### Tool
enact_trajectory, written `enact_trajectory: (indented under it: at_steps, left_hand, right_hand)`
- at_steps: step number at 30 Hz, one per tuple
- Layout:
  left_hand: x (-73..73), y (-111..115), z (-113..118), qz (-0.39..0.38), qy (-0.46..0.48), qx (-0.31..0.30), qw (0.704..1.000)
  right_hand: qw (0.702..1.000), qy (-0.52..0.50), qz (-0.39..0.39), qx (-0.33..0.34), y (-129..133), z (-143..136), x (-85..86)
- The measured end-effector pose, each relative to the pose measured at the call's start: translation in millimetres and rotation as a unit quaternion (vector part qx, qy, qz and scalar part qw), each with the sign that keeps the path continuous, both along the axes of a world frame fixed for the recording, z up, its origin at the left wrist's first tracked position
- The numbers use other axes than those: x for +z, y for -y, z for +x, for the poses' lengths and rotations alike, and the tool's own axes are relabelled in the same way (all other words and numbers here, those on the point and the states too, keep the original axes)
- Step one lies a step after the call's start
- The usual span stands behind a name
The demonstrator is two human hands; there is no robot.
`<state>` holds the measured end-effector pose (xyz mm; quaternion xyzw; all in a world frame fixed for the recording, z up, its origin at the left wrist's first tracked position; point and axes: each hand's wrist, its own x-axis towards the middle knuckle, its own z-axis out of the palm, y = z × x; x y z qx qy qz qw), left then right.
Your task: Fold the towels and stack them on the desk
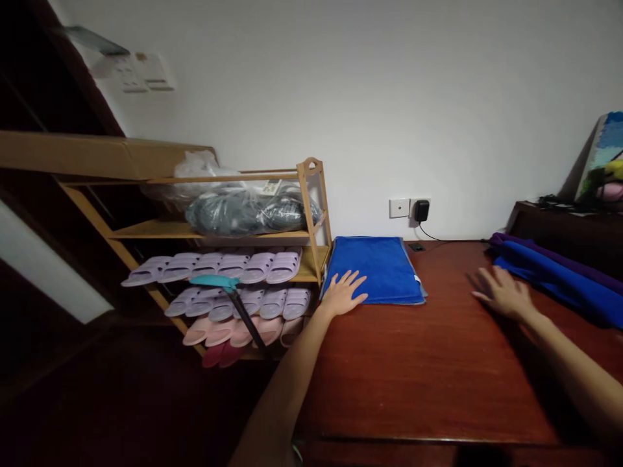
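A blue cloth (377,263) with a grey edge lies folded flat at the far left of a reddish-brown table (418,370), close to the wall (360,123). A small white tag (417,279) shows on its right edge.

The person's left hand (343,295) rests palm down over the cloth's near left corner, fingers spread wide and gripping nothing, so most of the cloth lies beyond that hand. The right hand (503,295) is to the right of the cloth and apart from it, its fingers also spread and slightly blurred, with nothing held; whether it touches the tabletop cannot be told. Just beyond the right hand, on its right, lie a long blue fabric (559,275) and a purple fabric (588,267) alongside it.

Behind the cloth, a black adapter (421,209) is plugged in at the wall, its thin cable running right. To the left of the table stands a wooden rack (311,207) with rows of lilac slippers (283,264) and pink slippers (220,331), a clear plastic bag (248,209) above them, and a cardboard box (97,155) on top.
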<state>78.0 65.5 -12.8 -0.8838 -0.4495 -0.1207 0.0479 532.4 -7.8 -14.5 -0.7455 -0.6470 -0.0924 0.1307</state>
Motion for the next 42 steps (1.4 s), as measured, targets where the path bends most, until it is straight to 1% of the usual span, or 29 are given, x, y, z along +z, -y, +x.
enact_trajectory:
  at_steps: [1,2,3,4,5,6,8,10,12,16,19,22,24,27,30,32,34,38,40,42]
  left_hand:
    - [0.0,-0.5,0.4,-0.002,0.001,0.001,1.000]
    - [0.0,-1.1,0.7,-0.004,0.003,0.002,1.000]
    - [0.0,-1.6,0.9,-0.006,0.004,0.001,1.000]
    - [-0.1,-2.1,1.0,-0.008,0.006,0.000,1.000]
    - [-0.1,-2.5,1.1,-0.009,0.008,0.000,1.000]
    - [-0.2,-2.9,1.1,-0.010,0.011,0.000,1.000]
    - [-0.4,-3.2,1.1,-0.013,0.016,0.001,1.000]
    - [-0.4,-3.1,1.2,-0.014,0.019,0.002,1.000]
    - [-0.2,-2.5,1.2,-0.012,0.019,0.003,1.000]
    - [0.5,-0.9,-0.2,-0.009,0.016,0.004,1.000]
    - [0.4,-0.8,-1.9,-0.003,0.016,-0.001,1.000]
    - [-0.5,-1.8,-3.2,0.000,0.020,-0.002,1.000]
    - [-1.3,-2.7,-3.5,0.000,0.025,-0.003,1.000]
    - [-2.1,-3.4,-3.4,0.001,0.030,-0.007,1.000]
    - [-1.6,-3.1,-2.9,-0.003,0.033,-0.007,0.999]
    - [-0.8,-2.6,-2.4,-0.004,0.034,-0.007,0.999]
    - [-0.3,-2.0,-2.1,-0.001,0.037,-0.007,0.999]
    - [0.0,0.5,-2.5,0.011,0.047,-0.013,0.999]
    - [1.7,3.8,-3.0,0.033,0.058,-0.024,0.998]
    - [6.0,9.3,-2.3,0.061,0.078,-0.036,0.994]
  right_hand:
    - [0.996,-0.001,0.066,-0.066,12.2,34.1,-6.4]
    - [0.982,-0.009,0.125,-0.142,24.2,65.4,-14.0]
    - [0.963,-0.026,0.166,-0.213,35.5,92.3,-22.2]
    - [0.949,-0.040,0.179,-0.256,45.8,113.8,-30.4]
    - [0.952,-0.043,0.166,-0.254,54.6,129.3,-38.0]
    - [0.957,-0.040,0.156,-0.243,61.8,138.6,-44.5]
    - [0.965,-0.021,0.154,-0.213,71.0,142.4,-52.1]
    - [0.964,0.003,0.179,-0.197,74.2,134.8,-51.9]
    - [0.964,0.031,0.183,-0.190,74.1,126.0,-46.3]
    - [0.965,0.104,0.153,-0.187,74.2,117.0,-33.5]
    - [0.963,0.179,0.119,-0.163,74.6,109.6,-27.7]
    - [0.968,0.211,0.070,-0.120,70.4,94.5,-24.5]
    - [0.969,0.214,0.058,-0.105,65.8,78.1,-22.7]
    - [0.970,0.222,0.027,-0.093,62.9,41.5,-16.4]
    - [0.971,0.222,-0.040,-0.081,72.2,-4.5,-3.5]
    - [0.974,0.206,-0.074,-0.065,85.9,-34.4,5.5]
    - [0.978,0.182,-0.091,-0.041,104.2,-61.1,11.6]
    - [0.989,0.122,-0.086,0.011,147.8,-108.8,15.6]
    - [0.994,0.057,-0.078,0.046,170.2,-130.6,18.1]
    - [0.991,-0.030,-0.084,0.101,190.7,-148.7,23.0]
